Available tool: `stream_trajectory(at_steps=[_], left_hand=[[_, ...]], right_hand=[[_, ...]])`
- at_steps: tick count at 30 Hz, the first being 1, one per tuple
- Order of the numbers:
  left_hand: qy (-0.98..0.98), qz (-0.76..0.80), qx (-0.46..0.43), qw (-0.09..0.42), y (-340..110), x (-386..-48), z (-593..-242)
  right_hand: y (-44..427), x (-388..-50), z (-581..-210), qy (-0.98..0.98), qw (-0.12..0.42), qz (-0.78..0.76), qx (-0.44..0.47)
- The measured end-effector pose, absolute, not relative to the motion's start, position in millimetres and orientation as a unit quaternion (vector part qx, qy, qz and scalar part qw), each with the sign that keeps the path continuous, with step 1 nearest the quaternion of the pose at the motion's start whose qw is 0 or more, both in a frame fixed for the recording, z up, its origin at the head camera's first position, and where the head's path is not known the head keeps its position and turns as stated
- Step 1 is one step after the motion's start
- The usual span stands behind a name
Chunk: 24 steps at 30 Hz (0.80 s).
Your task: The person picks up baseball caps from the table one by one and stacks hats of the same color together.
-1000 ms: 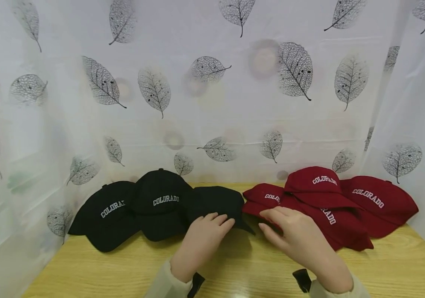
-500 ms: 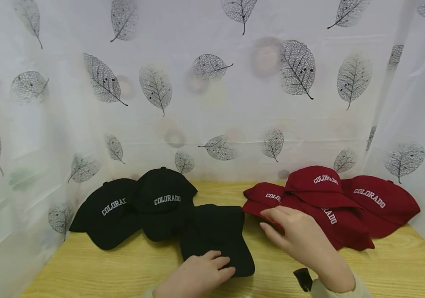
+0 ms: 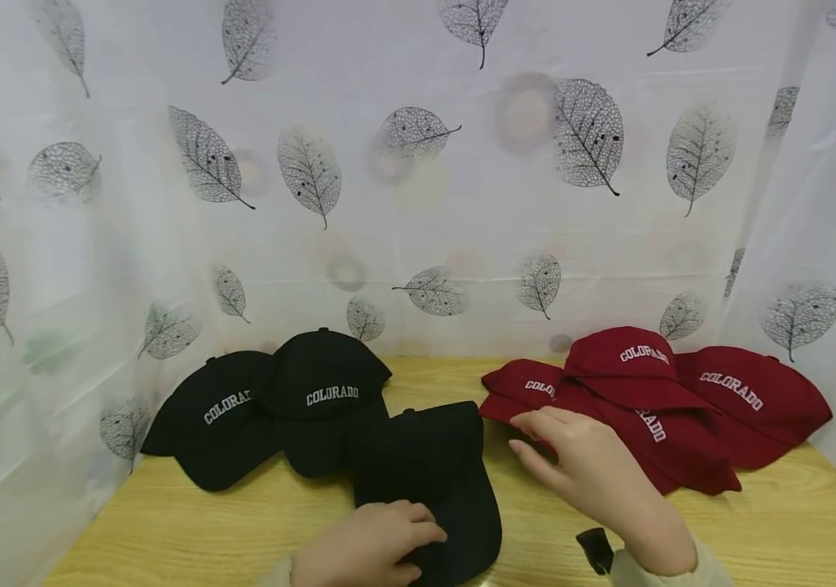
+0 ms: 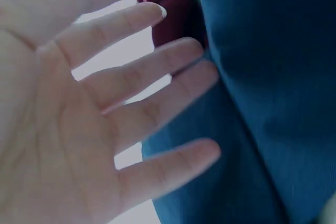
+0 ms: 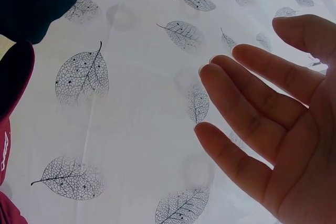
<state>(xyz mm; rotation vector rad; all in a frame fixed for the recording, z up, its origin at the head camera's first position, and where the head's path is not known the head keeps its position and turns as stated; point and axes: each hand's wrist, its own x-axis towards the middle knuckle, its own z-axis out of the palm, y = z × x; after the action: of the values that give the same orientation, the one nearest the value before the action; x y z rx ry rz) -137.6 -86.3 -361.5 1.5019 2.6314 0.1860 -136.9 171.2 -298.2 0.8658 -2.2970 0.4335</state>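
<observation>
— What is done?
— Black caps (image 3: pixel 330 363) and red caps (image 3: pixel 619 346) are grouped by colour on the counter (image 3: pixel 220 530); placing of the front black cap (image 3: pixel 421 452) is judged unfinished
— The fingers (image 4: pixel 168 169)?
— Left hand (image 3: pixel 367 540): spread over its visor (image 3: pixel 473 522); right hand (image 3: pixel 590 456): extended beside the red caps; nothing is gripped

On the table (image 3: pixel 227 530) before you, three baseball caps (image 3: pixel 330 440) lie left of four overlapping caps (image 3: pixel 649 390), with the curtain (image 3: pixel 418 212) behind.
</observation>
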Motion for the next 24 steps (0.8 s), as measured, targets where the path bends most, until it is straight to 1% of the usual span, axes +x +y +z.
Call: stream_trajectory(at_steps=[1,3,6,9,11,13,16,20,24], left_hand=[[0.866,0.087,0.489,0.045,-90,-142,-360],[0.867,0.148,0.476,0.013,-98,-153,-356],[0.868,0.227,0.438,-0.06,-109,-173,-349],[0.882,0.265,0.369,-0.126,-117,-192,-346],[0.899,0.268,0.316,-0.144,-120,-203,-347],[0.915,0.271,0.268,-0.135,-123,-212,-351],[0.927,0.281,0.232,-0.09,-125,-223,-362],[0.924,0.301,0.235,-0.034,-129,-229,-372],[0.911,0.333,0.241,-0.029,-129,-233,-372]], right_hand=[[170,-138,-298,-0.873,0.317,0.169,0.33],[169,-140,-296,-0.874,0.309,0.18,0.329],[166,-144,-294,-0.877,0.286,0.205,0.327],[165,-148,-294,-0.877,0.256,0.236,0.331],[164,-151,-294,-0.875,0.241,0.255,0.334],[164,-154,-295,-0.873,0.231,0.269,0.335],[163,-158,-298,-0.87,0.221,0.284,0.336],[162,-161,-301,-0.871,0.203,0.29,0.34],[161,-165,-302,-0.873,0.198,0.283,0.345]])
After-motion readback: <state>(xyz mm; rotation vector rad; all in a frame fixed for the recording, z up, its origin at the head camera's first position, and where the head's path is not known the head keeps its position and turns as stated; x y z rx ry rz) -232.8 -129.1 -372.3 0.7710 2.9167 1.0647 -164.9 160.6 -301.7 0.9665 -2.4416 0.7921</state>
